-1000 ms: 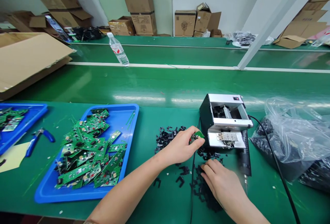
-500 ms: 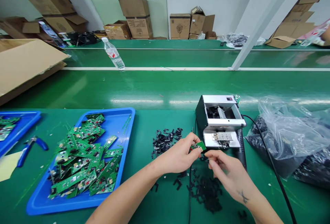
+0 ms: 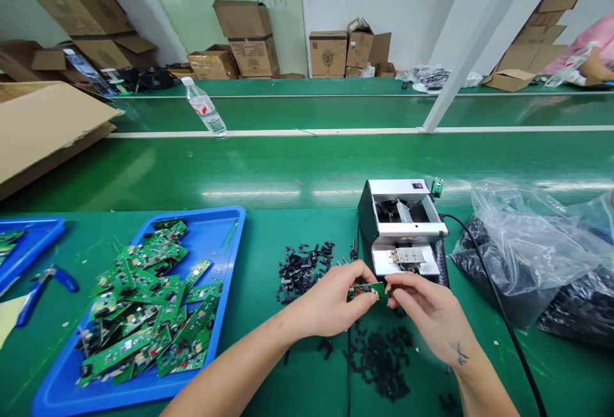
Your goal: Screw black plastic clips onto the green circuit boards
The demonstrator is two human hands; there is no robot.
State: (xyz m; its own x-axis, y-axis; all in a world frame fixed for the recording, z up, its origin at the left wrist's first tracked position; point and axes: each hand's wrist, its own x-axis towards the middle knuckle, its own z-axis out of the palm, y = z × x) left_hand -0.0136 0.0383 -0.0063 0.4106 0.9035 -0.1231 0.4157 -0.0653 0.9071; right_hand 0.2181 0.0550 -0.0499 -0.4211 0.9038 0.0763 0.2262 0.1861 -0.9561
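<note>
My left hand (image 3: 330,302) pinches a small green circuit board (image 3: 365,290) by its left end, just in front of a small grey and black machine (image 3: 401,225). My right hand (image 3: 425,311) meets the board's right end with thumb and fingers pinched together on a small black plastic part, mostly hidden by the fingers. Loose black plastic parts lie in one pile (image 3: 302,267) to the left of my hands and another pile (image 3: 381,359) beneath them.
A blue tray (image 3: 218,238) heaped with green circuit boards sits at left; a second blue tray (image 3: 29,241) and blue-handled pliers (image 3: 45,283) lie farther left. A clear bag of black parts (image 3: 532,263) and a black cable (image 3: 499,321) are at right. A water bottle (image 3: 204,107) stands on the belt.
My right hand rose from the black parts pile on the table and came up to the board held in my left hand. The view shifted slightly left and down.
</note>
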